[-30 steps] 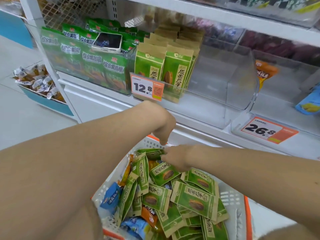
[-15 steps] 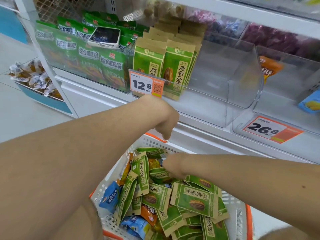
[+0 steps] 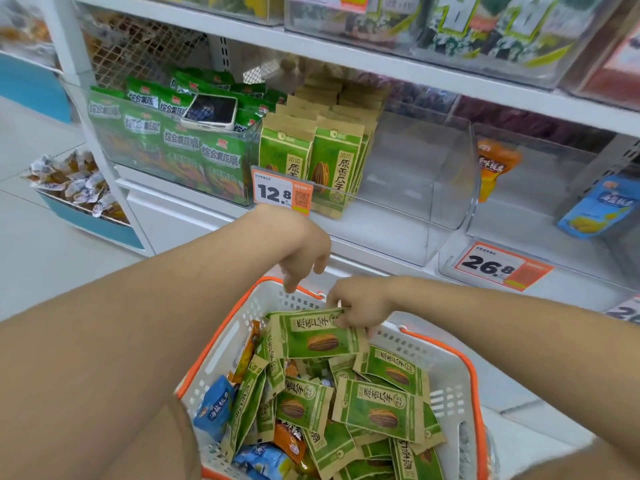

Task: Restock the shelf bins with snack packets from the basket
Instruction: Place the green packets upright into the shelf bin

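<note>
A white basket [image 3: 450, 379] with an orange rim holds several green seed packets, plus blue and orange packets. My right hand [image 3: 360, 306] grips the top edge of one green packet [image 3: 315, 336], raised above the heap at the basket's far end. My left hand [image 3: 304, 254] hovers above the basket's far rim, fingers hanging loosely down, holding nothing. On the shelf above, a clear bin [image 3: 408, 209] holds upright green packets of the same kind [image 3: 332, 164] on its left side; its right side is bare.
A bin of darker green packets [image 3: 180, 150] with a phone [image 3: 211, 110] on top stands to the left. The bin to the right holds an orange packet [image 3: 493, 164] and a blue packet [image 3: 599, 206]. Price tags read 12.8 [image 3: 282, 194] and 26.8 [image 3: 498, 266]. A floor bin of wrapped snacks [image 3: 72, 181] sits far left.
My right hand has closed on a green packet and lifted it up out of the heap. My left hand stays above the basket's far rim.
</note>
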`<state>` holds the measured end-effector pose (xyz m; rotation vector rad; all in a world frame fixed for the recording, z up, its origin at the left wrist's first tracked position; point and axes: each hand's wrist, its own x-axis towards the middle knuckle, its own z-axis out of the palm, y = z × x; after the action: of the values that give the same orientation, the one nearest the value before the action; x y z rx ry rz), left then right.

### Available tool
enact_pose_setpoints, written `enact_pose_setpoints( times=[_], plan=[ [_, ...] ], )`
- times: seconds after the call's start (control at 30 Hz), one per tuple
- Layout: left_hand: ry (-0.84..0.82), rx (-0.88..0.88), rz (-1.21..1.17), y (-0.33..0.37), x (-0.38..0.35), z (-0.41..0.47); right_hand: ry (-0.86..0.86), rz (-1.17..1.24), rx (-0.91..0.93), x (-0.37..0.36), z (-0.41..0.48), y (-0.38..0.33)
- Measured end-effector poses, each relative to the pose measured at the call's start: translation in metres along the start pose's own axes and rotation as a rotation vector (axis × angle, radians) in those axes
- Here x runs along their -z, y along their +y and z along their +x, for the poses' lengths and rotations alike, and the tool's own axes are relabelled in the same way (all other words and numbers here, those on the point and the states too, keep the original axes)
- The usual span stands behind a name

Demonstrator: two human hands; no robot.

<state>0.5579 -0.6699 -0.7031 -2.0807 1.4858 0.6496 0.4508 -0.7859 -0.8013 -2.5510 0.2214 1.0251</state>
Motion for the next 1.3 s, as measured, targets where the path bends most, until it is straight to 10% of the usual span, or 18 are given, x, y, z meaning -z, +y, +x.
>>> enact_pose_setpoints(
  times=[0.43,0.83,1.3],
  plan=[
    [0.276,0.025,-0.527,-0.025,0.005,-0.027,0.330,0.534,0.116,0.030,-0.057,-0.005],
    [0.757,0.044,-1.700,-0.006,0.015,-0.029,0.900,1.003,0.317,0.047,-0.067,-0.016],
    [0.817,0.066,-1.715,-0.001,0.015,-0.029,1.165,0.896,0.270,0.054,-0.059,-0.024]
  ],
)
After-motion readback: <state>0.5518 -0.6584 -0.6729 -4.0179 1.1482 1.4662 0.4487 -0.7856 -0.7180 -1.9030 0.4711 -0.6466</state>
